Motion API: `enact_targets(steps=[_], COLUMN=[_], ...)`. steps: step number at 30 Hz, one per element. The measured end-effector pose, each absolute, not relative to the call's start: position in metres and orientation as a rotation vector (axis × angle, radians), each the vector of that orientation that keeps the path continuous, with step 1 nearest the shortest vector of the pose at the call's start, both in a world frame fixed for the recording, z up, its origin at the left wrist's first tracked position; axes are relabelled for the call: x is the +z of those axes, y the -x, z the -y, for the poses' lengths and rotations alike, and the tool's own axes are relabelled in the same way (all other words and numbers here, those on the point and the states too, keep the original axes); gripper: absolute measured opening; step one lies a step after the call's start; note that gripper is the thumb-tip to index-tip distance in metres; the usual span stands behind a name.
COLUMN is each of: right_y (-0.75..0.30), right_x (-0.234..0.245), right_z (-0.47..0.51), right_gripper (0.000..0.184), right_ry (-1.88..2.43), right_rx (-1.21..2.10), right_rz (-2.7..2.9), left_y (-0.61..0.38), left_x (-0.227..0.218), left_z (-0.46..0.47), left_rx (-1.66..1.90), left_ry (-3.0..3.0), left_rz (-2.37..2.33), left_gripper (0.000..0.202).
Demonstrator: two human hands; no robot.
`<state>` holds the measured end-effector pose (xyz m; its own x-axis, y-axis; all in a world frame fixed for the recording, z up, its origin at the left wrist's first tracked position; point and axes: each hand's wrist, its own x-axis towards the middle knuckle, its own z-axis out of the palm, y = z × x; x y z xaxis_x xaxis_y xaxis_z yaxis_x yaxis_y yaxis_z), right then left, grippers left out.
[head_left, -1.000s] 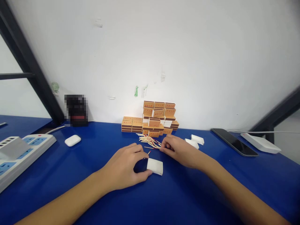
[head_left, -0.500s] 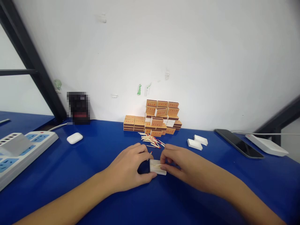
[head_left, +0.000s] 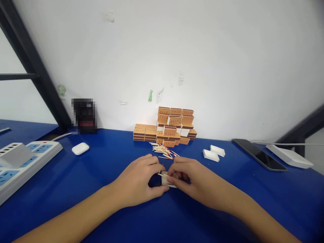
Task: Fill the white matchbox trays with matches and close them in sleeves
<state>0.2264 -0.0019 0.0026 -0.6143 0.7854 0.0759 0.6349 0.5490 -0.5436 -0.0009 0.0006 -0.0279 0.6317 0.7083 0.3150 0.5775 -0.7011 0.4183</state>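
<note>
My left hand (head_left: 138,182) curls round the left side of a small white matchbox tray (head_left: 165,180) lying on the blue table (head_left: 101,209), thumb against its near edge. My right hand (head_left: 192,179) covers the tray's right half, its fingertips pinching a match (head_left: 162,175) that lies over the tray. Just behind both hands is a loose pile of red-tipped matches (head_left: 164,151). A stack of orange matchboxes (head_left: 169,126) stands against the white wall.
Two more white trays (head_left: 214,153) lie to the right. A black phone (head_left: 259,154) and a white flat device (head_left: 290,156) sit at far right. A white earbud case (head_left: 80,148) and a white power strip (head_left: 22,163) are at left.
My right hand left the match pile with a match and came back over the white tray, first above it, now lower and further left. My left hand stayed on the tray.
</note>
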Motion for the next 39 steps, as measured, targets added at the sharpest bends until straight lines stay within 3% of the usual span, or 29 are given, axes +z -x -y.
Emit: enact_targets(steps=[11,24,39], right_y=[-0.228,-0.215,-0.230], right_x=[0.004,-0.008,0.001], right_z=[0.002,0.003,0.002], right_gripper=[0.014,0.012,0.013], right_ry=[1.235,1.213,1.220], right_rx=[0.545,0.570,0.411], right_rz=[2.512,2.395,2.650], left_y=[0.001,0.000,0.002], left_x=[-0.026,-0.028,-0.027], left_z=[-0.002,-0.002,-0.002], left_rx=[0.680,0.696,0.724], left_ry=[-2.590,-2.613,-2.592], left_rz=[-1.045,-0.977,-1.031], left_gripper=[0.025,0.015,0.025])
